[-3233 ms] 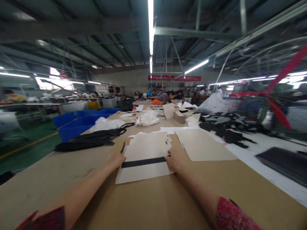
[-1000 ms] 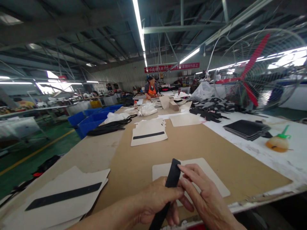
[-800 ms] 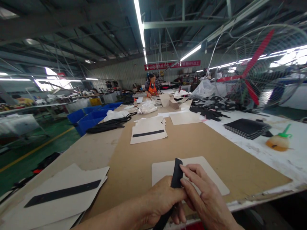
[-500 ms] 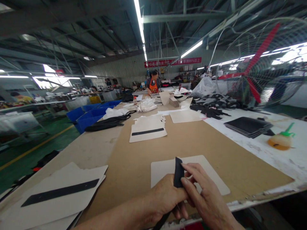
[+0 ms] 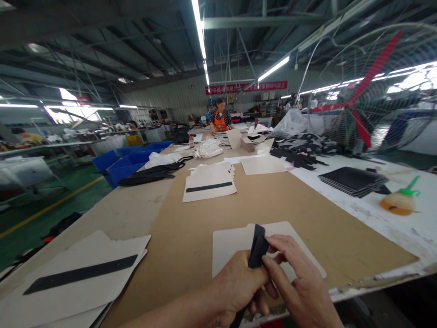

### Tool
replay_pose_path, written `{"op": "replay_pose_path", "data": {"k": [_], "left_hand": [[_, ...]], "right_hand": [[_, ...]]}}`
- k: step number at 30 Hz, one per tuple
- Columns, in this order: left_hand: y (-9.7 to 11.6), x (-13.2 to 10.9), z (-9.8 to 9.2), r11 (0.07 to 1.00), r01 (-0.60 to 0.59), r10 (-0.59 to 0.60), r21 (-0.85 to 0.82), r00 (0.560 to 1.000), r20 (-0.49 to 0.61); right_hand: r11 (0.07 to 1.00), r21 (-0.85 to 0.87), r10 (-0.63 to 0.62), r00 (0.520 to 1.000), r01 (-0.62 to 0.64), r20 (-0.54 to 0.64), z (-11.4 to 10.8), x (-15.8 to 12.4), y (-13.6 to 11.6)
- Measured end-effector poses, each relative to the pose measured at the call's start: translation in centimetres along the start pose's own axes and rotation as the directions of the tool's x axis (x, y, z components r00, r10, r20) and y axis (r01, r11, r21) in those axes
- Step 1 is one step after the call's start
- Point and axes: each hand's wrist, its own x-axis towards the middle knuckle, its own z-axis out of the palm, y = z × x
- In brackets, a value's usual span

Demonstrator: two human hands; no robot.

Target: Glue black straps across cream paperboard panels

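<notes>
Black strips (image 5: 258, 248) stick up from my left hand (image 5: 241, 284), whose fingers are wrapped round them; a lower end hangs below the fist. My right hand (image 5: 293, 278) pinches the upper part of a strip between thumb and fingers, and one strip looks partly peeled or folded from another. Beneath both hands lies a pale cardboard panel (image 5: 225, 243) with rounded corners, partly covered by them. To the left is a stack of similar pale panels (image 5: 102, 291), the top one bearing a black strip (image 5: 82, 273). Another stack (image 5: 208, 180) with a black strip sits farther ahead.
Brown board (image 5: 273, 200) covers the worktable. On the right are black panels (image 5: 353, 180) and a bottle of amber liquid with a green nozzle (image 5: 399, 200). A large fan (image 5: 358, 100) stands beyond. Blue bins (image 5: 126, 166) are at left; a co-worker (image 5: 220, 118) is at the far end.
The upper end of the black strips now shows a separated or folded layer, with my right fingers at its edge. Both hands have shifted slightly right over the panel.
</notes>
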Motion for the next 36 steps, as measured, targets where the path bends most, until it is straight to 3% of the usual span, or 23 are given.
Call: {"op": "replay_pose_path", "data": {"k": [7,12,18,26,28,31,33,36], "left_hand": [[-0.6,0.7,1.0,0.995,-0.008,0.016,0.101,0.997,-0.072],[-0.6,1.0,1.7,0.999,-0.009,0.016,0.049,0.990,-0.138],[-1.1,1.3,2.0,1.000,-0.006,0.006,0.001,0.989,-0.148],[-1.6,2.2,2.3,0.998,0.001,-0.011,-0.064,0.986,-0.168],[-1.6,2.2,2.2,0.998,0.001,-0.012,-0.067,0.986,-0.165],[-1.5,1.9,2.1,0.999,-0.008,0.002,-0.040,0.989,-0.151],[-1.6,1.9,2.1,1.000,-0.011,0.011,0.000,0.990,-0.144],[-1.6,2.0,2.1,0.998,0.004,0.004,0.063,0.992,-0.128]], "right_hand": [[0.991,-0.125,-0.060,0.998,0.056,-0.031,-0.2,-0.6,0.8],[0.976,-0.205,-0.075,0.997,0.072,-0.009,-0.5,-1.3,1.4],[0.973,-0.224,-0.078,0.993,0.057,-0.085,-0.4,-1.8,1.1],[0.939,-0.308,-0.195,0.974,0.152,-0.114,-0.1,-2.0,1.0],[0.953,-0.277,-0.161,0.981,0.124,-0.112,-0.2,-2.1,1.0],[0.992,-0.126,0.005,0.994,-0.019,-0.108,-0.5,-1.9,0.9],[0.993,0.016,0.121,0.992,-0.121,-0.036,-0.8,-1.6,0.8],[0.975,0.118,0.170,0.976,-0.186,0.134,-1.2,-0.9,0.8]]}}
